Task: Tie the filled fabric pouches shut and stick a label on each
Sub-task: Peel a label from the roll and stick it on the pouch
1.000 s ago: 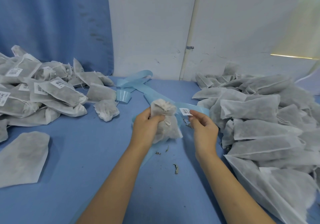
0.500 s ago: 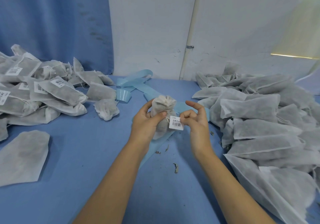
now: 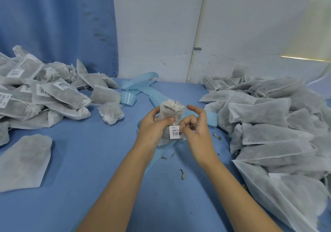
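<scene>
The pile of labelled pouches [image 3: 44, 95] sits at 9 o'clock on the counter [image 3: 89, 160], and dead centre the left hand [image 3: 152, 129] has its fingers wrapped round the tied pouch [image 3: 170, 113], holding it upright. A second ago the label [image 3: 176, 132] was still off at the pouch's 3 o'clock. Now it's on the lower front, with the right hand [image 3: 197, 133] pinching its right edge and the forefinger sticking up. I'd say this one just needs a firm press before moving on to the unlabelled heap [image 3: 268, 124] at 3 o'clock.

left hand [image 3: 152, 127] grips tied pouch [image 3: 170, 113] | right hand [image 3: 194, 129] apparently pinches label [image 3: 176, 132] against it
</scene>
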`<state>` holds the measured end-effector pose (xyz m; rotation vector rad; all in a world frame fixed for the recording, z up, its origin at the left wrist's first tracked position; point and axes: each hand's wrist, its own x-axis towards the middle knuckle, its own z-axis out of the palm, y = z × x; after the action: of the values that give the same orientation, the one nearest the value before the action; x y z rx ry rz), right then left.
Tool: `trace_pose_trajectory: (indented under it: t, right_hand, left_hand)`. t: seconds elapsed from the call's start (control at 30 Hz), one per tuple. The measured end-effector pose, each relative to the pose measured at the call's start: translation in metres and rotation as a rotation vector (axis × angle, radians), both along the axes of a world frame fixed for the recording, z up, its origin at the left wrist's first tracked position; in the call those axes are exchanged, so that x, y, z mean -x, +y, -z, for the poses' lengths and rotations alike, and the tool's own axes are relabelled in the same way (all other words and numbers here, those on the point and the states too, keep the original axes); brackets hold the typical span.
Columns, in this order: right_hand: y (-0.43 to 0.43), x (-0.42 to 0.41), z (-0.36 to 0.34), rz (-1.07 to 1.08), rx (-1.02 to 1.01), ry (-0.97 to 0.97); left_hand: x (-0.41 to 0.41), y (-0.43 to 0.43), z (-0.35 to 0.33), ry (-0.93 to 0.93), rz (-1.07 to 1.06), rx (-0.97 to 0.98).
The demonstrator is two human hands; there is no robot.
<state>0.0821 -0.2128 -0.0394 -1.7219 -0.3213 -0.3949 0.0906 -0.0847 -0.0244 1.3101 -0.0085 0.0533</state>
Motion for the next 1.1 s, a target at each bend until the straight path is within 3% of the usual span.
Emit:
trace_pose_trajectory:
  t: [0.1, 0.5, 0.77, 1.0, 1.1]
  right_hand:
    - [0.001, 0.000, 0.002, 0.034, 0.124, -0.033]
    - [0.005, -0.002, 0.005, 0.143, 0.240, -0.022]
    - [0.003, 0.000, -0.005, -0.021, -0.107, 0.253]
    - [0.000, -0.003, -0.012, 0.021, -0.358, 0.313]
    - [-0.001, -0.001, -0.015, -0.031, -0.449, 0.357]
  left_hand:
    - [0.001, 0.000, 0.000, -0.003, 0.003, -0.005]
    - [0.001, -0.001, 0.001, -0.024, -0.052, -0.011]
    - [0.002, -0.005, -0.001, -0.018, -0.011, 0.054]
    - [0.005, -0.011, 0.004, 0.002, 0.202, 0.096]
    - [0.004, -0.008, 0.007, -0.001, 0.297, 0.209]
